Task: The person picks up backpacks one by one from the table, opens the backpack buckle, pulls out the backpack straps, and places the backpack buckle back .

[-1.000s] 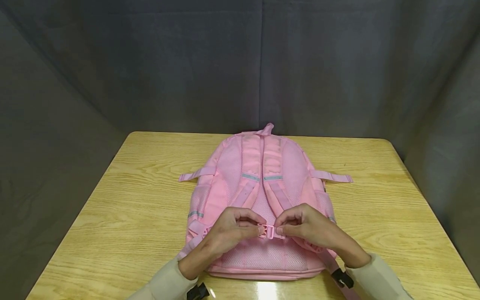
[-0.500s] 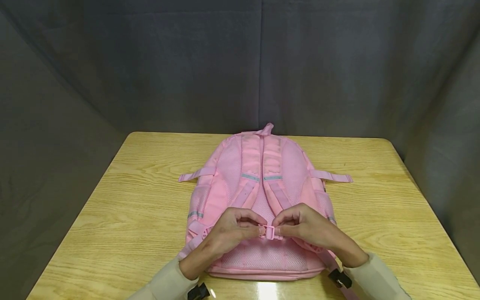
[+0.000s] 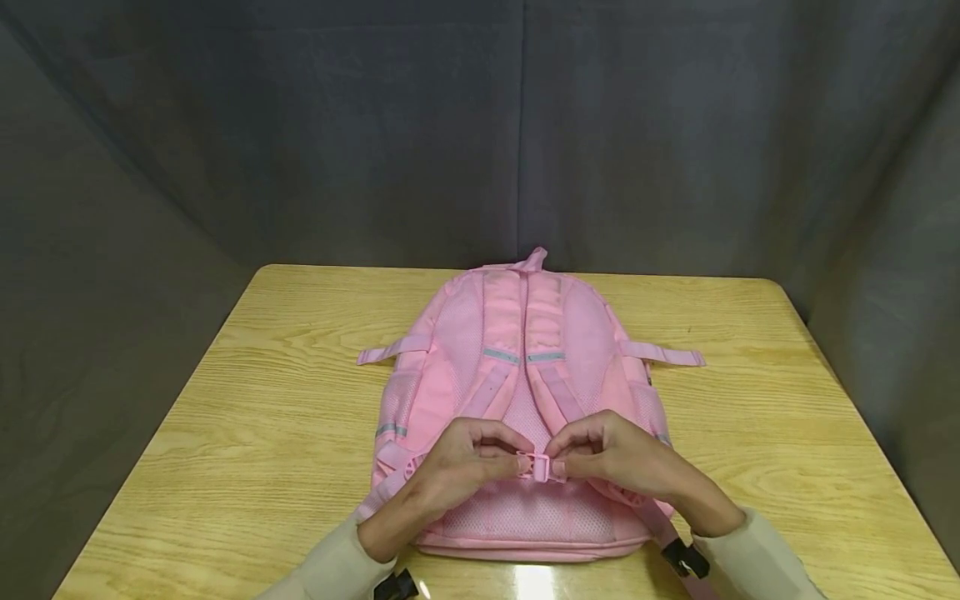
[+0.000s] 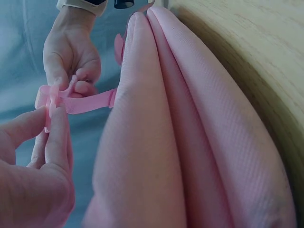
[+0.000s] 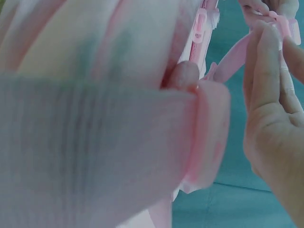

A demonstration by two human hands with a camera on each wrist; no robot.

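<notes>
A pink backpack lies on the table with its shoulder straps facing up. Over its lower half, a small pink plastic buckle spans the gap between both hands. My left hand pinches the buckle's left end between thumb and fingers. From the other side, my right hand pinches its right end, where webbing meets it. In the left wrist view a pink strap runs from the bag to the buckle. Fingers cover parts of the buckle, and I cannot tell whether its halves are fully joined.
The wooden table extends around the bag. Short strap ends stick out at both sides. A black clip lies by the right sleeve, another black piece by the left. Dark grey curtain hangs behind and at the sides.
My right thumb and fingertips shifted slightly left along the buckle, then back right. The left hand has stayed almost still, and the backpack has not moved.
</notes>
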